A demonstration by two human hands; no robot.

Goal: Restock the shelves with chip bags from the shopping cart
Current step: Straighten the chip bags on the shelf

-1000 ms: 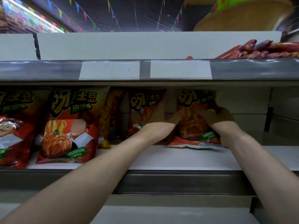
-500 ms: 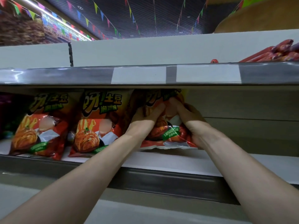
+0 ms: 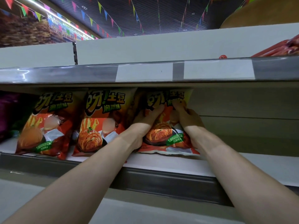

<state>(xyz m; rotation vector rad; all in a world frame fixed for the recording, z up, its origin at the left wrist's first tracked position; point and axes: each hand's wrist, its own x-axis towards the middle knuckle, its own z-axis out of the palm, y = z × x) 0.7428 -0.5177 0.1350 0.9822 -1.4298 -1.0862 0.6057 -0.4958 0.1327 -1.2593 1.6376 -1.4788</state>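
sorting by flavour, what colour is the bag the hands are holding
The chip bag is orange-red with a yellowish top; head view.

Three chip bags (image 3: 95,122) abreast on shelf (image 3: 169,162)

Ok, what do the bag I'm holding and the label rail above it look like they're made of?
The bag: thin glossy plastic film, perhaps foil-lined; it crinkles, shines, and has a crimped bottom seam. The label rail: glossy grey, probably clear plastic over metal, judging by streaky highlights; the look leaves that open.
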